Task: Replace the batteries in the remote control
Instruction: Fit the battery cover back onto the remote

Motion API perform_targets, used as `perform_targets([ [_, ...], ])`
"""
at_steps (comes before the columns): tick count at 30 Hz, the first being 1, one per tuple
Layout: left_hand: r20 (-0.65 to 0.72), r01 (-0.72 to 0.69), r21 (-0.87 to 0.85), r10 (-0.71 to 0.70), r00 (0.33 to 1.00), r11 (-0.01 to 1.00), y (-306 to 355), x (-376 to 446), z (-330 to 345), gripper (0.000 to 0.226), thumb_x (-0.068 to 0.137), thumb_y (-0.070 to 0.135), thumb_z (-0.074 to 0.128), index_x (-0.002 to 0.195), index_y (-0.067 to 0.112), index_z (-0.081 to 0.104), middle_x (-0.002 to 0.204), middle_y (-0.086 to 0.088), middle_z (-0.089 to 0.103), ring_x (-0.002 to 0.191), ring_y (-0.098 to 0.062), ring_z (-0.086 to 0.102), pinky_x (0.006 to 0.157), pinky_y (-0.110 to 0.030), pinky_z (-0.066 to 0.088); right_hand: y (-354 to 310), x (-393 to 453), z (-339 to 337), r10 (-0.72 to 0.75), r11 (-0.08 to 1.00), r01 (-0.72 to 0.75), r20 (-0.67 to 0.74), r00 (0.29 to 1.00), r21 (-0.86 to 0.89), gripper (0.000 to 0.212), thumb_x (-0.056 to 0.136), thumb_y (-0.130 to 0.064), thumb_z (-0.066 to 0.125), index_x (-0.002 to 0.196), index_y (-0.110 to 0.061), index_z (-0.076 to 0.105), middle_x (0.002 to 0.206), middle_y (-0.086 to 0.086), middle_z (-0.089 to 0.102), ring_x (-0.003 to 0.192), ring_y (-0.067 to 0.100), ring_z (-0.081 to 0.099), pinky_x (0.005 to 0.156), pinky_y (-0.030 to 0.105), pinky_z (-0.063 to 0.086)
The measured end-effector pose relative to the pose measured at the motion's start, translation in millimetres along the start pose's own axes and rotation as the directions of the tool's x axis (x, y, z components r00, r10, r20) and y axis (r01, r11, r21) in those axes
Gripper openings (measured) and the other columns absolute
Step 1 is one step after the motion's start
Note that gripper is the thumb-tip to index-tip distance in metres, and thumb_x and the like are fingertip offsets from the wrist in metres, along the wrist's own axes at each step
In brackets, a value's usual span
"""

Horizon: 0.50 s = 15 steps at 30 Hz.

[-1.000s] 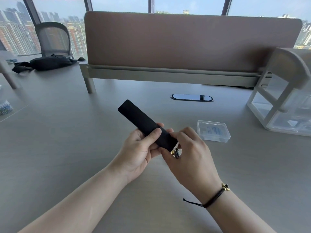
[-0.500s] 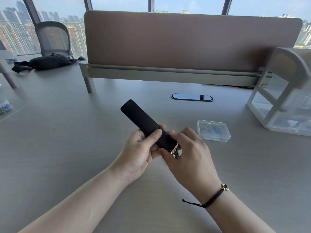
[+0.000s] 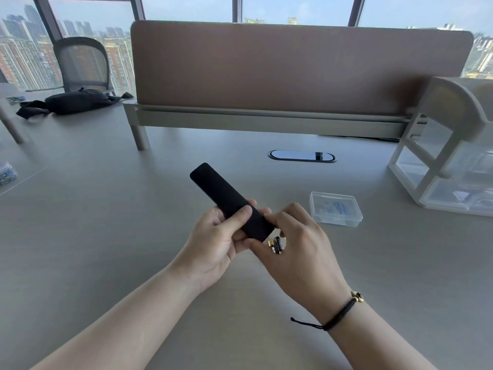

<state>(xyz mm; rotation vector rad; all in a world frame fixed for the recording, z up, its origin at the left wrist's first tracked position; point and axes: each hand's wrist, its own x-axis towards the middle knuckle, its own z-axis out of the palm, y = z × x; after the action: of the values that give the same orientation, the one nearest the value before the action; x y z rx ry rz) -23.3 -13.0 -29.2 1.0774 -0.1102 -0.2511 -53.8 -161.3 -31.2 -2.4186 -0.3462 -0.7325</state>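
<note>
Presently, at the far left of the desk (image 3: pixel 80 209), a black bag (image 3: pixel 72 102) lies flat in front of a mesh chair (image 3: pixel 82 65), well apart from the work area. Toward the centre, the left hand (image 3: pixel 216 244) grips the remote control (image 3: pixel 229 202) above the desk, thumb curled over its plain upper face and fingers wrapped beneath; the remote slants with its free end pointing up and left. The right hand (image 3: pixel 298 247) pinches the remote's near end between thumb and forefinger, and two batteries (image 3: pixel 276 244) show just below that end, tucked against the right palm (how the remaining fingers hold them cannot be told). A braided bracelet (image 3: pixel 338 313) circles the right wrist. Further right, a clear plastic case (image 3: pixel 336 208) sits closed on the desk, near the hands, and a white drawer unit (image 3: pixel 453 161) stands at the right edge.
</note>
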Motion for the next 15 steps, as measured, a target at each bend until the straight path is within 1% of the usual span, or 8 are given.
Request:
perform_targets([
  [2,0.027,0.020,-0.044,-0.019,0.999,0.999,3.1,-0.3,-0.8,0.022,0.096,0.018,0.053,0.111,0.002,0.058,0.107,-0.024,0.073,0.085,-0.035,0.073,0.068,-0.035,0.061,1.5,1.0,-4.1,-0.031,0.999,0.030,0.017,0.999,0.020,0.036,0.072,-0.045,0.076,0.098,-0.021,0.072,0.082,-0.009,0.051,0.068,0.011,0.054,0.057,0.028,0.049],
  [4,0.039,0.041,-0.075,-0.038,0.999,0.996,5.7,-0.7,-1.5,0.025,0.099,0.020,0.050,0.111,-0.001,0.058,0.103,-0.027,0.072,0.085,-0.038,0.073,0.071,-0.041,0.061,3.6,2.0,-7.6,-0.064,0.997,0.062,0.026,0.998,0.053,0.036,0.071,-0.045,0.078,0.096,-0.020,0.072,0.083,-0.010,0.053,0.068,0.008,0.054,0.058,0.025,0.049],
  [7,0.047,0.079,-0.057,-0.076,0.996,0.995,8.1,-2.1,-2.3,0.028,0.101,0.022,0.048,0.110,-0.002,0.058,0.090,-0.026,0.071,0.072,-0.038,0.070,0.064,-0.040,0.060,4.9,3.1,-9.9,-0.046,0.986,0.042,0.025,0.999,0.161,0.028,0.069,-0.043,0.081,0.083,-0.021,0.071,0.081,-0.013,0.054,0.068,0.006,0.054,0.058,0.019,0.045],
  [8,0.049,0.091,-0.044,-0.089,0.995,0.995,8.4,-2.8,-2.1,0.028,0.101,0.023,0.047,0.109,-0.002,0.058,0.086,-0.025,0.069,0.070,-0.038,0.068,0.064,-0.040,0.058,4.5,3.2,-9.6,-0.037,0.981,0.030,0.034,0.999,0.190,0.027,0.068,-0.044,0.081,0.079,-0.022,0.069,0.081,-0.013,0.055,0.068,0.007,0.054,0.058,0.018,0.043],
  [10,0.044,0.111,-0.030,-0.110,0.993,0.993,8.0,-3.4,-1.6,0.029,0.099,0.023,0.048,0.108,-0.002,0.060,0.082,-0.023,0.066,0.068,-0.037,0.065,0.068,-0.044,0.056,3.6,2.3,-7.4,-0.040,0.977,0.028,0.054,0.998,0.210,0.028,0.067,-0.044,0.081,0.076,-0.022,0.065,0.080,-0.012,0.055,0.069,0.008,0.054,0.058,0.016,0.041],
  [12,0.036,0.122,-0.031,-0.121,0.992,0.992,6.5,-3.3,-1.7,0.032,0.098,0.024,0.048,0.111,-0.002,0.062,0.080,-0.020,0.062,0.068,-0.035,0.063,0.074,-0.047,0.050,2.7,0.5,-4.8,-0.059,0.978,0.045,0.064,0.996,0.204,0.029,0.066,-0.039,0.084,0.077,-0.023,0.063,0.080,-0.013,0.054,0.068,0.009,0.054,0.057,0.018,0.042],
  [14,0.047,0.140,-0.045,-0.138,0.989,0.989,4.5,-3.3,-1.0,0.038,0.099,0.030,0.046,0.113,-0.001,0.064,0.080,-0.017,0.058,0.068,-0.031,0.061,0.073,-0.046,0.047,1.2,-0.8,-2.4,-0.087,0.978,0.073,0.061,0.994,0.198,0.028,0.066,-0.036,0.084,0.078,-0.024,0.061,0.081,-0.013,0.053,0.068,0.010,0.054,0.057,0.024,0.047],
  [15,0.058,0.153,-0.057,-0.150,0.987,0.987,3.4,-3.4,-0.3,0.043,0.100,0.035,0.043,0.114,0.000,0.064,0.080,-0.015,0.056,0.068,-0.029,0.059,0.071,-0.044,0.046,0.5,-1.4,-1.2,-0.100,0.976,0.087,0.057,0.993,0.197,0.028,0.066,-0.035,0.082,0.078,-0.025,0.060,0.081,-0.013,0.052,0.067,0.010,0.054,0.057,0.027,0.048],
])
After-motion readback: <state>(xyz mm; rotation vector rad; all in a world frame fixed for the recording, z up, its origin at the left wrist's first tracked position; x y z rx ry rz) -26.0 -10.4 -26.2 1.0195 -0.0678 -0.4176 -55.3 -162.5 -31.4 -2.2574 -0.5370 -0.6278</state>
